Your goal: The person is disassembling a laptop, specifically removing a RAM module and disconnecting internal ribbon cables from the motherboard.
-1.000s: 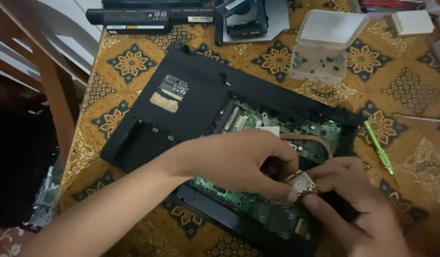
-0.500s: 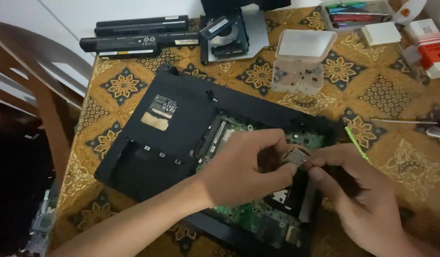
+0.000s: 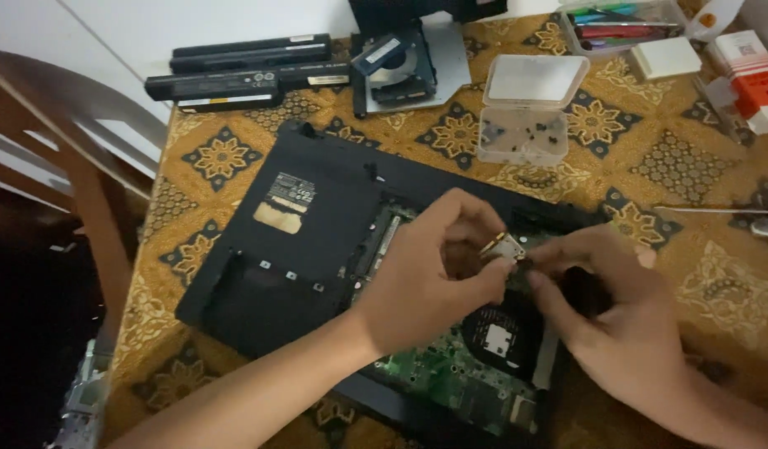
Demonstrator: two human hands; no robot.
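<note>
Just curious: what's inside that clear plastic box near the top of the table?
The clear plastic box holds several small dark bits, likely screws, scattered in its lower half. Its lid half looks whitish, so anything under it cannot be seen.

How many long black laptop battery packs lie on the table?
2, both at the far left edge of the patterned tablecloth: the rear long black battery pack and the front long black battery pack, side by side. Others may lie out of view.
</note>
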